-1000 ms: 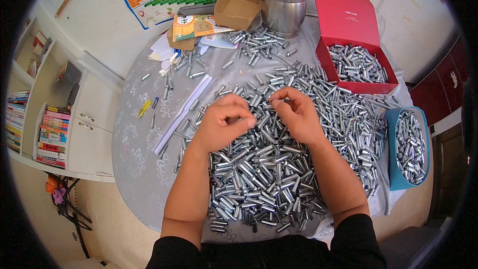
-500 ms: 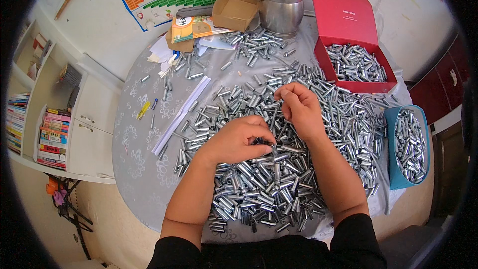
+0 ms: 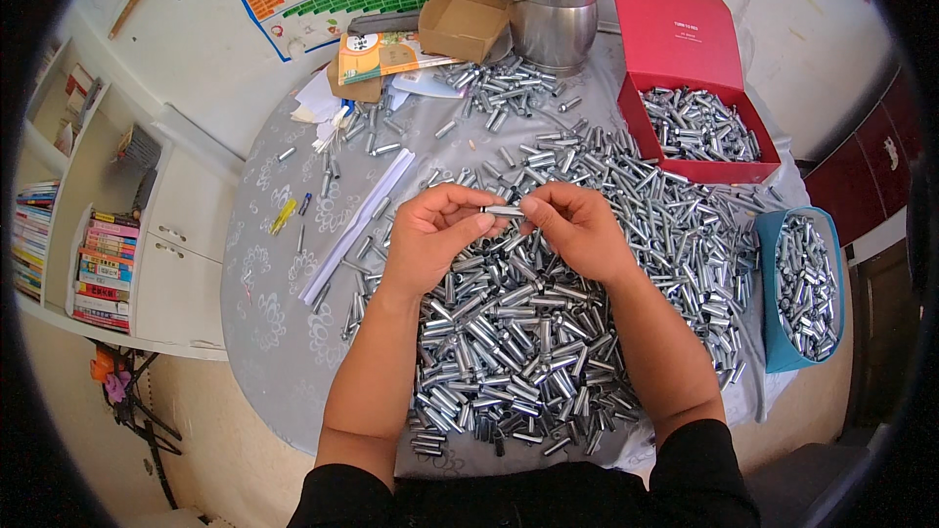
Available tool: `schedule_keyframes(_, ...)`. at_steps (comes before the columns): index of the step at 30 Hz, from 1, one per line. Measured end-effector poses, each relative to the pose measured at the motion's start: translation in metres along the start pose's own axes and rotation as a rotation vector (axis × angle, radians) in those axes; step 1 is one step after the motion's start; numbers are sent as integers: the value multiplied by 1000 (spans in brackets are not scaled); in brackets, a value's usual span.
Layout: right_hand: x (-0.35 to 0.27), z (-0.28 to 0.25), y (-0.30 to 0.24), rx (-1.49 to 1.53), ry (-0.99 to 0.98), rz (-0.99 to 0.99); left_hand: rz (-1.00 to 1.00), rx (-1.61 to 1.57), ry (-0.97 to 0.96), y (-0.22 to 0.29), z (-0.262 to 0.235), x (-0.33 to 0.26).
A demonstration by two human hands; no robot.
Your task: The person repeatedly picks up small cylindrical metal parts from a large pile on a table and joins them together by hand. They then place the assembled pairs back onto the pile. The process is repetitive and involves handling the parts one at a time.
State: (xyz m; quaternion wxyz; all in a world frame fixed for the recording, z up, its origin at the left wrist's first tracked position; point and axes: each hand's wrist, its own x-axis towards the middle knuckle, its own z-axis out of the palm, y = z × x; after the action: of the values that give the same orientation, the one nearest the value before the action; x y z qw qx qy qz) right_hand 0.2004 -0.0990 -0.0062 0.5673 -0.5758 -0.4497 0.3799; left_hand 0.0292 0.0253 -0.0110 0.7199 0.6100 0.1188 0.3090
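Observation:
Between my two hands is a slim silver expansion bolt [image 3: 504,210], lying roughly level above the heap. My left hand [image 3: 437,227] pinches its left end between thumb and fingers. The fingertips of my right hand [image 3: 577,227] close on its right end, and they hide where sleeve and rod meet. Beneath both hands spreads a big pile of loose metal sleeves [image 3: 523,362], mostly short shiny tubes on the near side. Farther right the pile turns to thinner bolts [image 3: 675,244].
A red lidded box [image 3: 675,170] at the back right and a blue fabric bin [image 3: 773,293] at the right hold metal pieces. Behind stand a steel pot [image 3: 555,20] and an open cardboard box [image 3: 465,15]. A folded white paper strip [image 3: 357,225] and yellow pen [image 3: 283,216] lie left.
My left hand has risen from the sleeve pile, and my right hand has come slightly down and left. They now meet at one expansion bolt.

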Motion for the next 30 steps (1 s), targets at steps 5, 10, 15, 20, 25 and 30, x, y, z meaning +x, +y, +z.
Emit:
schedule_keyframes(5, 0, 2, 2, 52, 61, -38, -28, 69, 95, -4, -3, 0)
schedule_keyframes(10, 1, 3, -1, 139, 87, 16, -8, 72, 115, -2, -1, 1)
schedule_keyframes(15, 0, 7, 0, 109, 126, -76, -6, 39, 121, -2, -3, 1)
schedule_keyframes(20, 2, 1, 6, 66, 26, -4, -16, 79, 92, 0, -5, 0)
schedule_keyframes(25, 2, 5, 4, 118, 58, -13, -20, 45, 98, 2, -7, 0)
schedule_keyframes(30, 1, 4, 8, 76, 64, -75, -19, 26, 92, 1, -8, 1)
